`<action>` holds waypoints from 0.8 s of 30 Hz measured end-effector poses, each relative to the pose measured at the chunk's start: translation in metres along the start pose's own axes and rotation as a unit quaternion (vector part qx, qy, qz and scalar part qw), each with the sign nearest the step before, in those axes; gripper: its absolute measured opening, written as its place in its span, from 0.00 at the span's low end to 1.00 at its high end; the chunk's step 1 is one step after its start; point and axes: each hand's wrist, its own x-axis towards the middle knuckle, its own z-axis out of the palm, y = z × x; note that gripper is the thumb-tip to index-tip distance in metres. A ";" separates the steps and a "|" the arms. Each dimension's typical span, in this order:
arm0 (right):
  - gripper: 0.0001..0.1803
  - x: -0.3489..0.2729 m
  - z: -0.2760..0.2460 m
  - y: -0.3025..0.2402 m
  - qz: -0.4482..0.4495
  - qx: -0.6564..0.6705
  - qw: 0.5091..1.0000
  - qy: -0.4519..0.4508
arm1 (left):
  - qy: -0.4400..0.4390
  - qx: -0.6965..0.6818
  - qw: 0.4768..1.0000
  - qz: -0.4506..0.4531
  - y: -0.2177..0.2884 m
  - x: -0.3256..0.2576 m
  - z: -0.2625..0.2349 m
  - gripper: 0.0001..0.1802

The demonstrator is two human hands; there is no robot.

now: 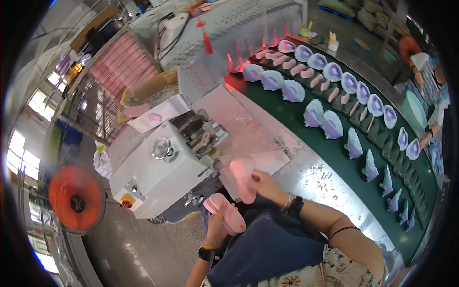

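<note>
A small stack of pink insoles (233, 219) is gripped in my left hand (216, 229), low in front of the machine and above my dark blue apron (272, 239). My right hand (268, 186) pinches one pink insole (242, 173) by its edge, the sole tilted upright and partly over the pale work plate. Just left of both hands stands a white machine (160, 165) with a round dial. Its metal head (206, 136) lies beyond the insole in my right hand.
A green conveyor (330, 148) on the right carries rows of white-and-purple shoe uppers (313, 113) and pink insoles (306, 72). Another person's hand (424, 139) is near its far side. An orange fan (76, 198) and a rack of pink pieces (125, 62) stand left.
</note>
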 end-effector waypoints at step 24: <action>0.12 0.194 0.008 -0.039 -0.041 -0.130 0.974 0.179 | -0.088 -0.047 0.994 0.036 -0.014 -0.022 -0.045 0.21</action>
